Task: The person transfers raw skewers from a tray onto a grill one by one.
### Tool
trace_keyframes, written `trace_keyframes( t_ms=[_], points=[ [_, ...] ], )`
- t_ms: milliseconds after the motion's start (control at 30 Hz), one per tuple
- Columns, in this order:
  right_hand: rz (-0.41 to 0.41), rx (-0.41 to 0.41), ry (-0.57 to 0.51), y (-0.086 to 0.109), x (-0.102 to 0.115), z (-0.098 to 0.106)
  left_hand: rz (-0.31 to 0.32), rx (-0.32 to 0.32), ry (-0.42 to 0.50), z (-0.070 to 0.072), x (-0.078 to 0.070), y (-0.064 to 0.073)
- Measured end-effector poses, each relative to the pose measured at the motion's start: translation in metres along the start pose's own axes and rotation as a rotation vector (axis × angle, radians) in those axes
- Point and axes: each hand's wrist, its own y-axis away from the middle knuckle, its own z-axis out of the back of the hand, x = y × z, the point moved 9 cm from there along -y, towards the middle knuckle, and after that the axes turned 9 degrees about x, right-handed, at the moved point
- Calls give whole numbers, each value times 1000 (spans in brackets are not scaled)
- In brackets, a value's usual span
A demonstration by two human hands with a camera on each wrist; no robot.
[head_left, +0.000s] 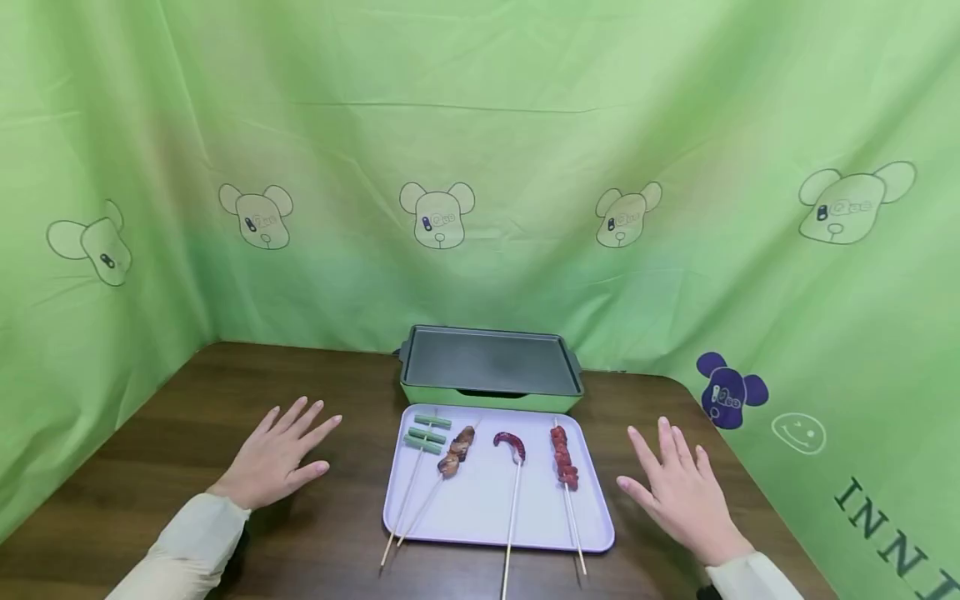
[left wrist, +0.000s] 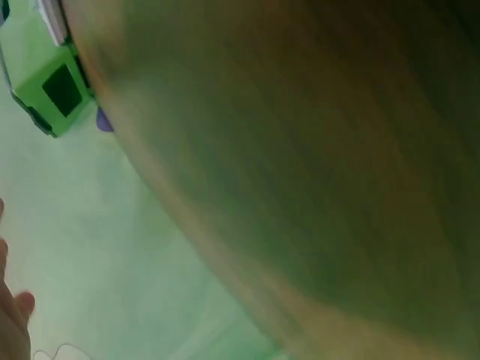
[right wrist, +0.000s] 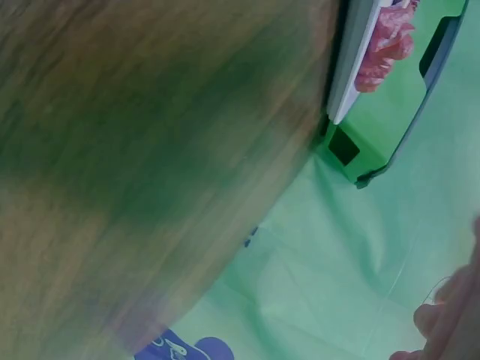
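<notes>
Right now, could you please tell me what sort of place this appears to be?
Probably a staged tabletop spot set up for grilling: a printed green cloth hangs behind and beside the wooden table, which bears a flat griddle and a tray of skewers.

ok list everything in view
table: one, brown, under tray
grill: one, green and grey, behind tray
tray: one, lilac, on table
green skewer: one, green, tray's left
brown skewer: one, brown, beside it
curled skewer: one, maroon, near centre
chunky skewer: one, red, tray's right
backdrop: one, green, around table
outlined bear heads: five, dark-lined, across backdrop
solid bear head: one, purple, backdrop's right
smiley: one, white, near it
lettering: one row, dark, lower right
sleeves: two, cream, at wrists
left hand: one, left of tray
right hand: one, right of tray
</notes>
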Motion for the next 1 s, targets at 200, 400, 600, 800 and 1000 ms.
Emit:
trace_keyframes(
  t_ms=[200,400,600,800,1000],
  points=[
    [-26,-42,-93,2,2,9,-68,27,-29,5,-2,-1],
    [-225,59,-543,3,-8,4,-156,27,-34,11,-12,-10],
    [-412,162,-896,3,-14,-5,-179,96,51,9,-20,-19],
    [-493,202,-1170,6,-14,-15,-184,134,92,9,-26,-33],
    [-323,382,-1595,9,6,-27,-264,173,43,-3,-44,-44]
  ],
)
